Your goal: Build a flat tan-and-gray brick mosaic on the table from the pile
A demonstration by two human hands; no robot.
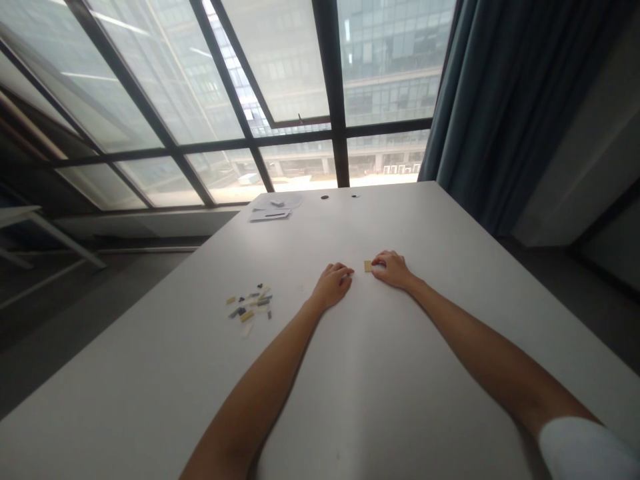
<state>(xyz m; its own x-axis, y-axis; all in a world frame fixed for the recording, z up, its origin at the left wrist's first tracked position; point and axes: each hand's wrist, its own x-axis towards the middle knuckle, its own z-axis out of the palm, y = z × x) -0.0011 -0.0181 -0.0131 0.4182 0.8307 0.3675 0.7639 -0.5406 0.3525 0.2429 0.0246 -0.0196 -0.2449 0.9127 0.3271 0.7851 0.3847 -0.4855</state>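
A small tan, flat square piece, which looks like a building-block plate (368,266), lies near the middle of the white table. My right hand (393,269) pinches its right edge between thumb and fingers. Just left of it, my left hand (333,287) rests low over the table with its fingers drawn together. Whatever those fingertips hold, if anything, is too small to make out. Farther left lies a loose pile of small building-block pieces (263,302) in tan, grey, black and white.
Papers (270,215) with a dark pen-like item (275,215) lie at the table's far left. Two small round fittings, a dark one (325,197) and another (355,196), sit near the far edge. Beyond are windows and a blue curtain (475,120).
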